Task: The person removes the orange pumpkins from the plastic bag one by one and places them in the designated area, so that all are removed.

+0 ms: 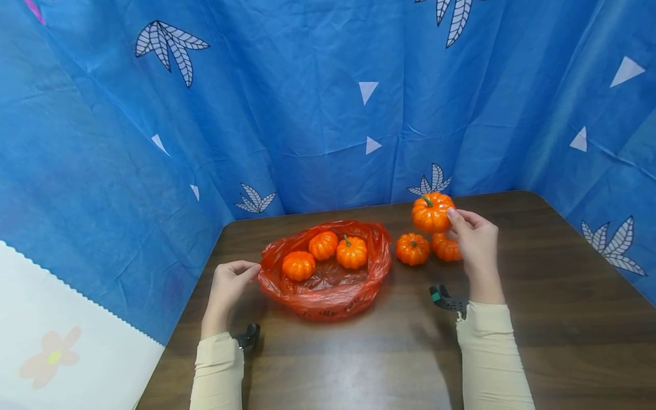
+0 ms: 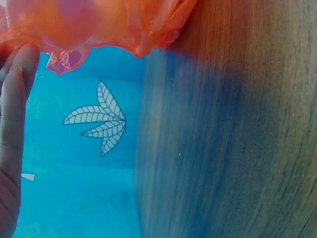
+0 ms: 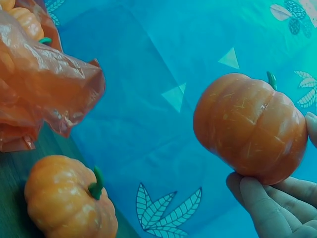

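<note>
A red plastic bag (image 1: 328,304) lies open on the table with three small orange pumpkins inside, one of them a pumpkin with a green stem (image 1: 351,253). At the bag's left rim, my left hand (image 1: 228,287) pinches the plastic between thumb and fingers. My right hand (image 1: 476,239) holds another pumpkin (image 1: 431,212) up above the table, right of the bag; in the right wrist view that pumpkin (image 3: 250,129) sits between thumb and fingertips. Below it on the table are a pumpkin (image 1: 412,249) and a partly hidden pumpkin (image 1: 446,248).
The brown wooden table (image 1: 359,364) ends at a blue patterned curtain (image 1: 318,114) behind and on both sides. A white cloth with a flower (image 1: 53,356) hangs at the left. Dark straps (image 1: 448,299) circle both wrists.
</note>
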`<state>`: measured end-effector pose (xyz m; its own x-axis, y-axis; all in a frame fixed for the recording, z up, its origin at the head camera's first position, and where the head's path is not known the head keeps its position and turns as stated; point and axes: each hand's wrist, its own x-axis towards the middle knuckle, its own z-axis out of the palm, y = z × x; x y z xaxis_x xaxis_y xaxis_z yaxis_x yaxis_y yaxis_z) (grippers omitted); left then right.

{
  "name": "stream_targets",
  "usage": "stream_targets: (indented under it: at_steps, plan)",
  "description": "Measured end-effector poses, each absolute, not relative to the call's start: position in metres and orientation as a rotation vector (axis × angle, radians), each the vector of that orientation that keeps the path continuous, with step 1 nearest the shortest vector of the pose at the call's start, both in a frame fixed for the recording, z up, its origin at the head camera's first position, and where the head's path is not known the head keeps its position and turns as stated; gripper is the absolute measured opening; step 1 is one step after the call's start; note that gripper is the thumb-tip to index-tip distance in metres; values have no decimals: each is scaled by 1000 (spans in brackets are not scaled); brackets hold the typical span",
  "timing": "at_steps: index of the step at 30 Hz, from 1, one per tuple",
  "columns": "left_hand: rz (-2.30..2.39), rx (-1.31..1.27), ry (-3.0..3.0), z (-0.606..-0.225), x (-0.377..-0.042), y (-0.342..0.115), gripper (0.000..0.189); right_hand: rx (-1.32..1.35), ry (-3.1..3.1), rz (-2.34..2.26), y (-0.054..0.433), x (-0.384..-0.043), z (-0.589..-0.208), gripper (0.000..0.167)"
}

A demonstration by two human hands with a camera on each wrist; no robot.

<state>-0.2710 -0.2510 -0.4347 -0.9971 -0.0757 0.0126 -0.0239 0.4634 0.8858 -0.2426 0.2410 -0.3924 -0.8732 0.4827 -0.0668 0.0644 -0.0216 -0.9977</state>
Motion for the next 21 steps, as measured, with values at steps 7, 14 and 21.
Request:
stream_targets:
  at_steps: [7,14,21]
  plan:
    - [-1607,86,-2642,-435,-271,-251,32,-626,-1824,2051,252,-241,-394,74]
    - [-1592,74,-2624,-437,-273,-250,29,-679,-1746,2079,264,-238,-398,74]
    - [-1570,67,-2616,-438,-274,-249,27,-735,-1707,2087,273,-238,-405,74]
